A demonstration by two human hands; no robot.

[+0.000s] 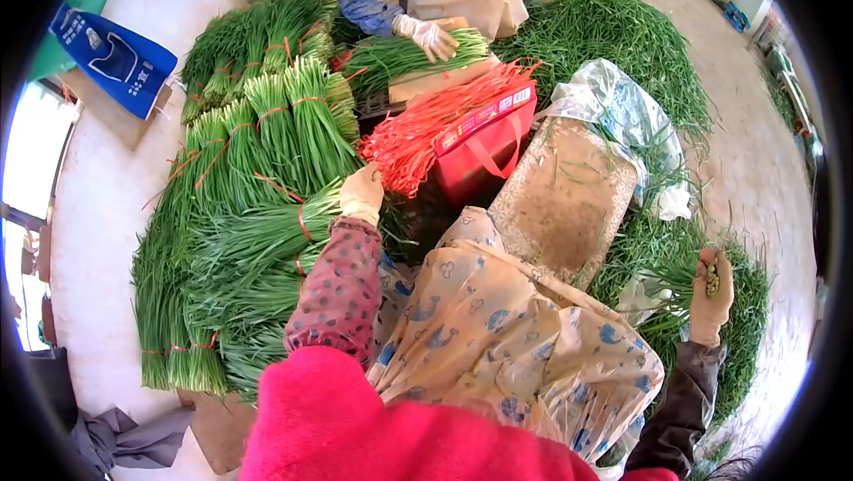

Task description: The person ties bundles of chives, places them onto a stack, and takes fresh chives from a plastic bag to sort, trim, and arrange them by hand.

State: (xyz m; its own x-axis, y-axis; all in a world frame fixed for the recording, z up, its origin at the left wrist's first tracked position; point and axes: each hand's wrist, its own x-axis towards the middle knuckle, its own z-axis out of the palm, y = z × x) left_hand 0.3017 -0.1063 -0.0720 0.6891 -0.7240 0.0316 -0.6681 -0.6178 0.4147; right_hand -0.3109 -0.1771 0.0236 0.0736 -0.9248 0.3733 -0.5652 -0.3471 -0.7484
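So the right hand (711, 303), right side of the frame, is closed round a small bunch of green stalks (673, 278), cut ends in the grip, leaves running roughly sideways toward frame left. The left hand (362, 195), near centre, is way closer to the red strips (418, 139), up-right of it; fingers curled at their edge, can't tell if it's pinching one.

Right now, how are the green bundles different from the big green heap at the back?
The bundles are tied with red bands; the heap is loose. The bundles lie lined up neatly, while the heap is a messy tangle. Both are long, thin and green.
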